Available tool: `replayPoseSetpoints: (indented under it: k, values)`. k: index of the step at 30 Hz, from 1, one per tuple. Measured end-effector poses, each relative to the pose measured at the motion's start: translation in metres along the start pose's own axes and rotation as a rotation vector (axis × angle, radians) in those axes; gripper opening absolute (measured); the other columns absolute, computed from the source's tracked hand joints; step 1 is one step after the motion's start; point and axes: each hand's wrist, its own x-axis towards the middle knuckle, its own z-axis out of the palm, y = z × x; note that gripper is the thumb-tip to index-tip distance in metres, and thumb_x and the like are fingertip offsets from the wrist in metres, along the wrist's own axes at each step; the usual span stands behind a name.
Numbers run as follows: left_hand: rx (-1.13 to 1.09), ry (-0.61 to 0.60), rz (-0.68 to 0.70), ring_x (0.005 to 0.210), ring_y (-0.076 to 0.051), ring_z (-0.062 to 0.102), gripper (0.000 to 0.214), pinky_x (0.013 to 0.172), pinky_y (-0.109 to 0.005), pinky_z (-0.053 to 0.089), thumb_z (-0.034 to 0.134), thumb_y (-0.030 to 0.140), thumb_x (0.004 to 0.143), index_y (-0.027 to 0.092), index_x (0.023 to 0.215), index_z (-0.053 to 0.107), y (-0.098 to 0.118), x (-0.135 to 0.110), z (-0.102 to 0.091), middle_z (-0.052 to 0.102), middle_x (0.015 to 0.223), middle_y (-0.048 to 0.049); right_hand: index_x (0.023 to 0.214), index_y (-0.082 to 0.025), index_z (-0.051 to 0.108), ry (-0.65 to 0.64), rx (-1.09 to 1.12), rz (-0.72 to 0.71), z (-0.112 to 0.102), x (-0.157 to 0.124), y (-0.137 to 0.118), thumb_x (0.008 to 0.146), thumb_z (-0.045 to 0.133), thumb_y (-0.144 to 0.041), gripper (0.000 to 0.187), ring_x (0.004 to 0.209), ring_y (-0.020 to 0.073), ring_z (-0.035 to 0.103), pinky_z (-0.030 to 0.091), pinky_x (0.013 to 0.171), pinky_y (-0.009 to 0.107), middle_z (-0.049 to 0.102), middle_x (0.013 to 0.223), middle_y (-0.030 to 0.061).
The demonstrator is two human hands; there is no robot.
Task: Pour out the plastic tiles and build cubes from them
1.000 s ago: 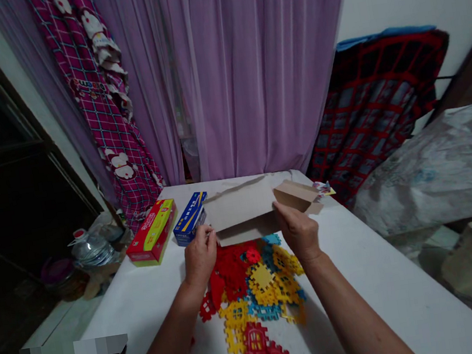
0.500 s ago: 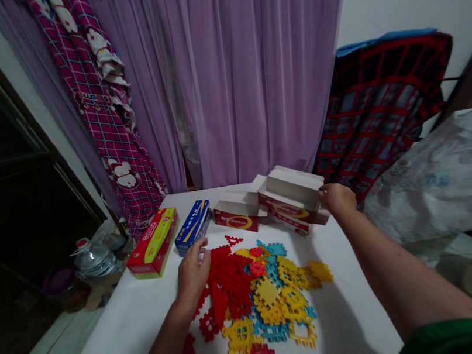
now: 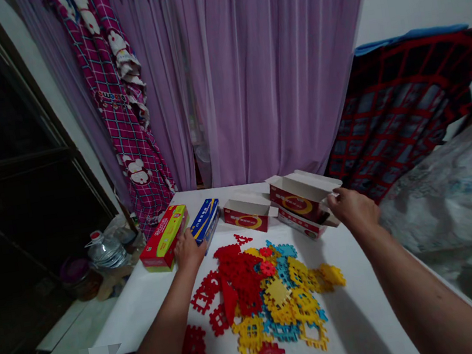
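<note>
While purple curtains (image 3: 287, 74) fill the back of our view, a white-topped table (image 3: 142, 291) stretches out before us, its far edge close to their folds. To the right hangs a red-and-black plaid cloth (image 3: 400, 87), with crumpled pale plastic sheeting (image 3: 451, 192) below it. Near the middle of our table lies a loose pile of plastic pieces (image 3: 253, 292), red on the left, yellow and blue mostly on the right. Behind it, at the far right, a large open carton (image 3: 292, 198), dark red outside, sits above a red-and-white box (image 3: 300, 225). Our right hand (image 3: 356, 206) pinches the carton's right end between thumb and fingers. At the far left lies a red-and-yellow box (image 3: 165, 235), and just beside it a blue box (image 3: 205, 220). Our left hand (image 3: 190, 249) reaches to the blue box's near end, fingers bent; we cannot tell whether they grip it. Between the blue box and the large carton stands a smaller open carton (image 3: 246, 220). Just in front of that lies a little red triangular piece (image 3: 243, 239).
</note>
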Motion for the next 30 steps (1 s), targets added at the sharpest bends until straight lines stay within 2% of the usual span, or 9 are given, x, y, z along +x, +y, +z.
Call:
replayPoseSetpoints:
  k: [3,6,8,12,15,18,22,26,30]
  values:
    - [-0.030,0.050,0.007,0.123,-0.033,0.055,0.061,0.102,-0.043,0.042,0.055,0.034,0.086,0.009,0.139,0.040,-0.010,-0.009,-0.004,0.057,0.132,-0.0226,0.113,-0.022,0.074,0.052,0.044,-0.127,0.005,-0.021,-0.015,0.087,0.049,-0.038,0.039,0.081,0.0259,0.070,0.052,0.067,0.035,0.074,0.102,0.0142]
    - [-0.093,0.062,0.050,0.126,-0.031,0.053,0.063,0.105,-0.041,0.041,0.056,0.033,0.084,0.010,0.141,0.039,-0.031,-0.031,-0.010,0.056,0.134,-0.0209,0.109,-0.025,0.075,0.048,0.122,-0.340,0.015,-0.047,-0.041,0.089,0.050,-0.034,0.033,0.079,0.0206,0.069,0.051,0.066,0.029,0.074,0.098,0.0086]
    - [-0.152,0.040,0.096,0.128,-0.029,0.052,0.065,0.107,-0.040,0.041,0.057,0.031,0.083,0.010,0.142,0.038,-0.050,-0.048,-0.015,0.054,0.137,-0.0194,0.105,-0.026,0.075,-0.027,0.160,-0.472,0.021,-0.065,-0.065,0.090,0.051,-0.032,0.029,0.082,0.0188,0.069,0.052,0.068,0.027,0.074,0.102,0.0061]
    - [-0.285,-0.075,0.200,0.127,-0.027,0.053,0.068,0.106,-0.040,0.044,0.057,0.031,0.079,0.013,0.143,0.039,-0.090,-0.073,-0.028,0.053,0.139,-0.0159,0.112,-0.027,0.072,-0.245,0.192,-0.748,0.028,-0.099,-0.122,0.094,0.048,-0.027,0.030,0.095,0.0194,0.068,0.052,0.078,0.027,0.072,0.112,0.0062]
    - [-0.370,-0.154,0.251,0.128,-0.028,0.053,0.072,0.107,-0.042,0.044,0.062,0.029,0.073,0.017,0.142,0.041,-0.112,-0.075,-0.041,0.052,0.141,-0.0135,0.120,-0.024,0.067,-0.336,0.227,-0.985,0.032,-0.115,-0.164,0.093,0.051,-0.026,0.031,0.111,0.0210,0.062,0.049,0.091,0.030,0.067,0.124,0.0082]
    - [-0.431,-0.219,0.267,0.130,-0.029,0.051,0.077,0.109,-0.044,0.042,0.064,0.026,0.070,0.018,0.143,0.042,-0.124,-0.070,-0.048,0.052,0.142,-0.0136,0.122,-0.020,0.065,-0.372,0.231,-1.205,0.037,-0.122,-0.197,0.092,0.053,-0.025,0.033,0.114,0.0219,0.060,0.045,0.099,0.032,0.066,0.124,0.0111]
    - [-0.505,-0.283,0.256,0.134,-0.028,0.047,0.081,0.112,-0.044,0.039,0.064,0.028,0.071,0.018,0.146,0.037,-0.133,-0.062,-0.044,0.048,0.146,-0.0133,0.123,-0.019,0.064,-0.443,0.117,-1.380,0.041,-0.120,-0.220,0.087,0.059,-0.023,0.036,0.114,0.0242,0.060,0.045,0.098,0.036,0.065,0.126,0.0125]
    - [-0.546,-0.318,0.251,0.135,-0.028,0.045,0.082,0.112,-0.045,0.039,0.064,0.028,0.072,0.019,0.148,0.034,-0.137,-0.056,-0.039,0.045,0.149,-0.0136,0.125,-0.019,0.063,-0.505,-0.027,-1.450,0.038,-0.115,-0.231,0.082,0.066,-0.027,0.044,0.111,0.0263,0.063,0.048,0.093,0.036,0.067,0.121,0.0125]
    - [-0.518,-0.313,0.277,0.138,-0.029,0.042,0.086,0.114,-0.044,0.035,0.066,0.028,0.070,0.017,0.149,0.034,-0.132,-0.053,-0.039,0.042,0.150,-0.0148,0.124,-0.019,0.063,-0.553,-0.117,-1.504,0.035,-0.111,-0.235,0.078,0.071,-0.033,0.049,0.108,0.0273,0.064,0.048,0.092,0.036,0.068,0.119,0.0129]
